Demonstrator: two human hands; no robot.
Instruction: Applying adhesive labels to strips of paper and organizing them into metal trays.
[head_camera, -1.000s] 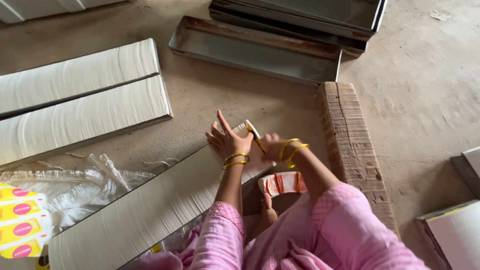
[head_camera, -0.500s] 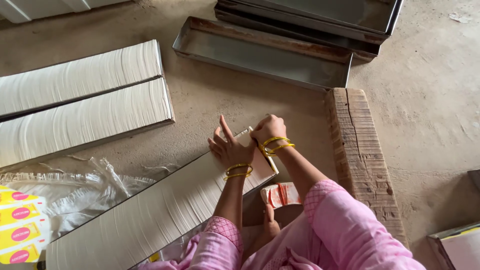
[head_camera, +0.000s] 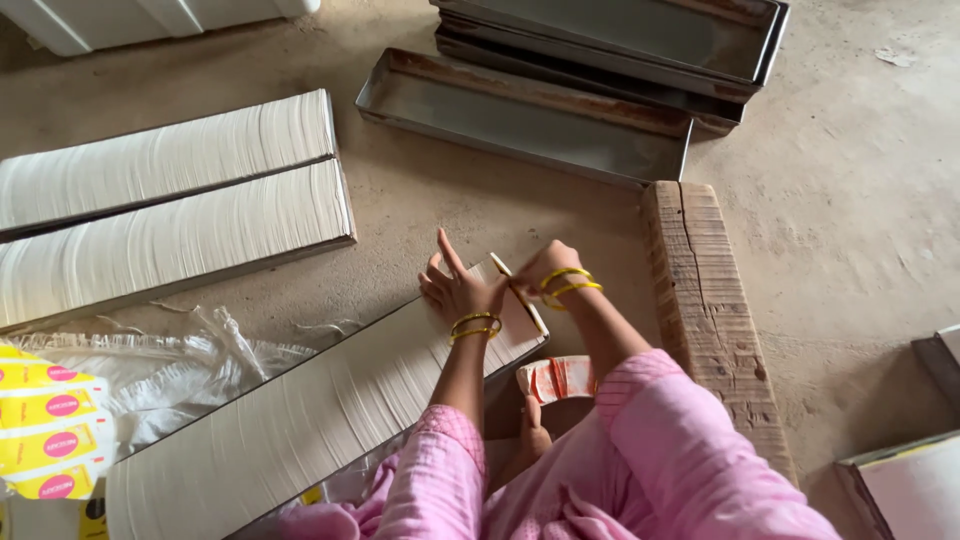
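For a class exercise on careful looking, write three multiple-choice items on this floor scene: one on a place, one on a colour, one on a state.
1. Where do both hands rest?
A. on the near long tray packed with white sheets
B. on the wooden plank
C. on the plastic bag

2. What colour are the thin wrist bangles?
A. red
B. yellow
C. blue

3. The nearest shiny metal tray beyond the hands is
A. full
B. lidded
C. empty

Answers: 1 A, the left hand and right hand lie on the tray's end; 2 B, the bangles show yellow; 3 C, the metal tray shows its bare bottom.
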